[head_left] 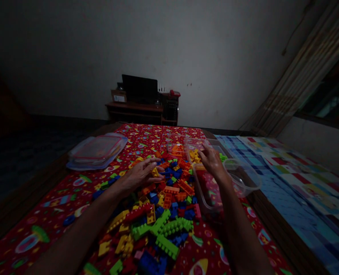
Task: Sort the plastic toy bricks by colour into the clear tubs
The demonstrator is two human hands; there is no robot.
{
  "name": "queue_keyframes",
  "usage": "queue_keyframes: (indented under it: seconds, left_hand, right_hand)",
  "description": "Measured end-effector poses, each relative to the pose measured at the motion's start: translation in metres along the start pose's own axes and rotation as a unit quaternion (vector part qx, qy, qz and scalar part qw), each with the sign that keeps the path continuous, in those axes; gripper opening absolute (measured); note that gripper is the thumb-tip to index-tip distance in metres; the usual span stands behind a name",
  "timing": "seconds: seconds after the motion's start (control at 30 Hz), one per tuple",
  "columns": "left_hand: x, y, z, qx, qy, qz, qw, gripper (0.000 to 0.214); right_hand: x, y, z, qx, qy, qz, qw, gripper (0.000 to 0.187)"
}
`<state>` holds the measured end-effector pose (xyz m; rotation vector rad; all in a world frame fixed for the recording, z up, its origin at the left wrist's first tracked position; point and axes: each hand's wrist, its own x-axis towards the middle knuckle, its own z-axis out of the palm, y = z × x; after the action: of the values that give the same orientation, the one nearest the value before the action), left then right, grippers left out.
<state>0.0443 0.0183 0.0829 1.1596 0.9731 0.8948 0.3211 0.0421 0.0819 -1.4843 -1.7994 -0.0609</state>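
My left hand is over the upper part of a heap of toy building bricks, its fingers closed around a yellow building brick. The heap mixes red, orange, yellow, green and blue pieces. My right hand is above a clear plastic container holding yellow bricks. Its thumb and fingers are apart, and nothing shows between them. Orange bricks lie in a clear container farther back. Green bricks are in another, just beyond my right hand.
Two more clear containers stand at the right, one nearer and one at the edge. Stacked lids lie at the left on the red patterned cloth. A desk with a monitor stands against the wall.
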Motion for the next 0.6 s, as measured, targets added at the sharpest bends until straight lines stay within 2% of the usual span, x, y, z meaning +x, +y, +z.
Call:
queue_keyframes:
  seconds: [0.13,0.23,0.3,0.37,0.47,0.53,0.6]
  left_hand:
    - [0.003,-0.002,0.004,-0.014,0.01,0.002,1.0,0.045]
    - [0.004,-0.004,0.005,0.038,0.021,0.032,0.999,0.057]
    - [0.003,-0.005,0.007,0.087,0.024,0.042,0.995,0.062]
    - [0.0,-0.003,0.009,0.096,0.015,0.035,0.995,0.066]
    - [-0.003,0.003,0.009,0.073,-0.012,0.036,0.997,0.064]
    - [-0.002,0.009,-0.002,0.112,-0.012,0.063,0.992,0.061]
    - [0.002,0.015,-0.024,0.184,0.019,0.098,0.978,0.062]
  right_hand:
    - [-0.008,-0.048,-0.003,0.082,-0.115,-0.027,0.99,0.033]
    - [-0.023,-0.086,0.006,0.103,-0.212,-0.097,0.967,0.029]
    - [-0.031,-0.101,0.014,0.083,-0.235,-0.149,0.957,0.029]
    - [-0.034,-0.105,0.019,0.049,-0.227,-0.172,0.957,0.027]
    - [-0.029,-0.097,0.016,0.01,-0.213,-0.142,0.967,0.017]
    - [-0.021,-0.084,0.01,-0.002,-0.196,-0.096,0.976,0.015]
    - [-0.011,-0.066,0.004,-0.014,-0.166,-0.049,0.985,0.016]
